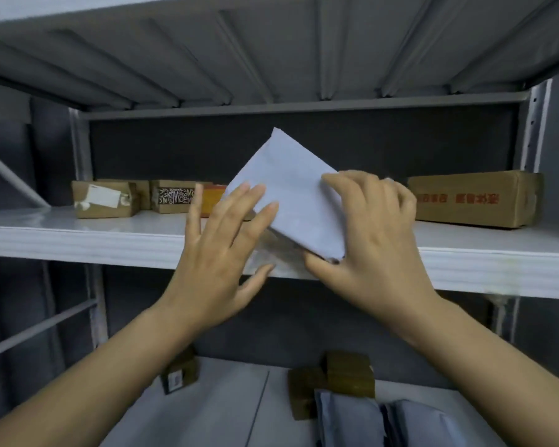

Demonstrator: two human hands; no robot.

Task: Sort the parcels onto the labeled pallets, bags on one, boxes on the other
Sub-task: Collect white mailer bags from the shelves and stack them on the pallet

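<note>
Cardboard box [174,196]: "Moe" lettering | white parcel [291,191]: right hand [375,240] grips

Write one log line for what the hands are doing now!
right hand: grips white parcel | left hand: open, touching it | place: over shelf edge

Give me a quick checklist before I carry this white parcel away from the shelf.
1. Right hand grip on the white parcel: fingers curled over its upper edge, thumb at its lower corner. Ok.
2. Left hand support: fingers straight against the parcel's side, not gripping. Not ok.
3. Clearance from the large brown box: parcel is tilted and apart from it. Ok.
4. Bag or box: flat and white, type unclear. Cannot tell.
5. Route to the pallets: none in view. Cannot tell.
</note>
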